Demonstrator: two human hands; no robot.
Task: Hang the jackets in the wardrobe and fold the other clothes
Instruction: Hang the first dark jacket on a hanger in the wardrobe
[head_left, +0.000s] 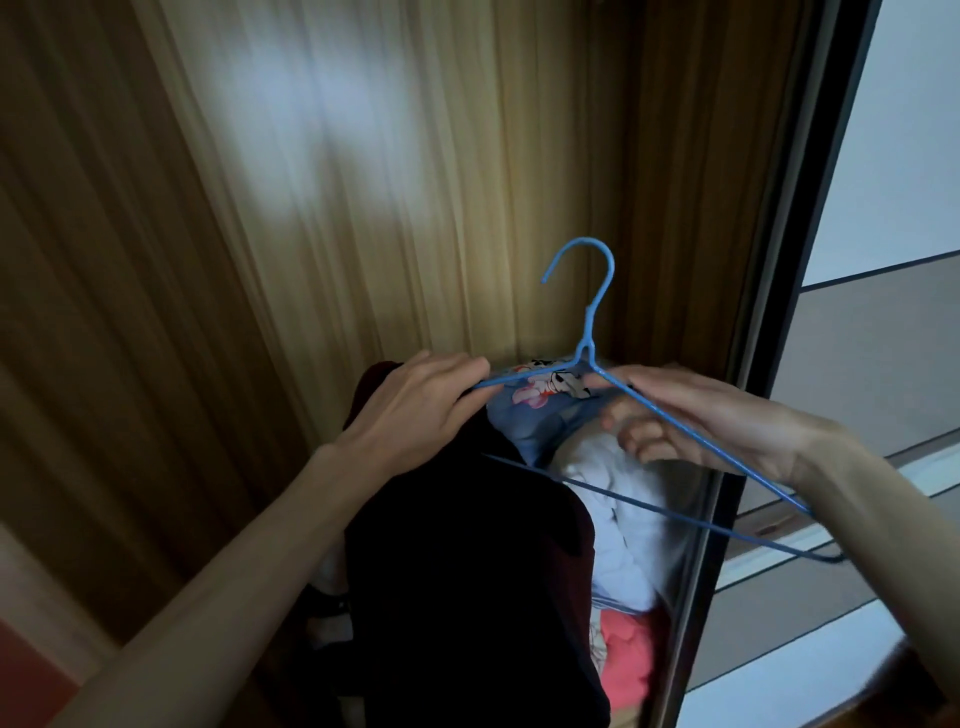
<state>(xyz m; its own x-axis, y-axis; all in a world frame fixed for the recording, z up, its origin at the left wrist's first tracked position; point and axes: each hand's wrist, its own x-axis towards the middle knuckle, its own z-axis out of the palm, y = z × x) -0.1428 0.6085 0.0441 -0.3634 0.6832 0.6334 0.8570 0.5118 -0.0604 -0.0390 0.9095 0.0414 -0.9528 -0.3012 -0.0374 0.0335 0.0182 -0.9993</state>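
Hanging step underway: left hand (415, 405) grips the dark jacket (467, 571) together with the left arm of the blue hanger (592, 332), fingers curled around both; right hand (691, 415) pinches the hanger's right arm. The jacket hangs inside the wardrobe (311, 208), above folded clothes (623, 519). Next, likely: seat the second shoulder, then lift the hook to a rail, not in view.

Both forearms are bare up to the picture's lower edge, with no sleeve showing. The left hand (415, 410) and the right hand (691, 415) wear nothing.
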